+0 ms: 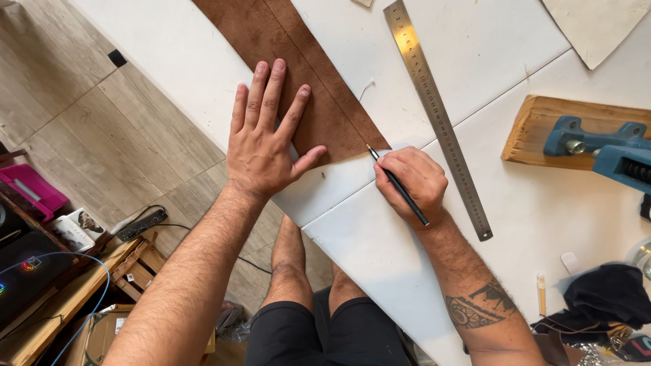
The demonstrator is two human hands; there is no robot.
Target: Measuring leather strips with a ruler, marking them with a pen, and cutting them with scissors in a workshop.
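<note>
A long strip of brown leather (319, 81) lies on the white table (529, 224), running from the top edge down to the middle. My left hand (268, 139) lies flat on its lower end, fingers spread, pressing it down. My right hand (412, 183) grips a thin black pen-like tool (400, 190); its tip touches the strip's lower right corner. A crease or cut line runs lengthwise along the leather.
A long steel ruler (437, 112) lies diagonally just right of my right hand. A blue clamp on a wooden block (590, 139) sits at the right. Dark cloth (607, 295) and small items crowd the lower right. A pale leather piece (600, 27) lies at top right. Floor clutter and cables are at left.
</note>
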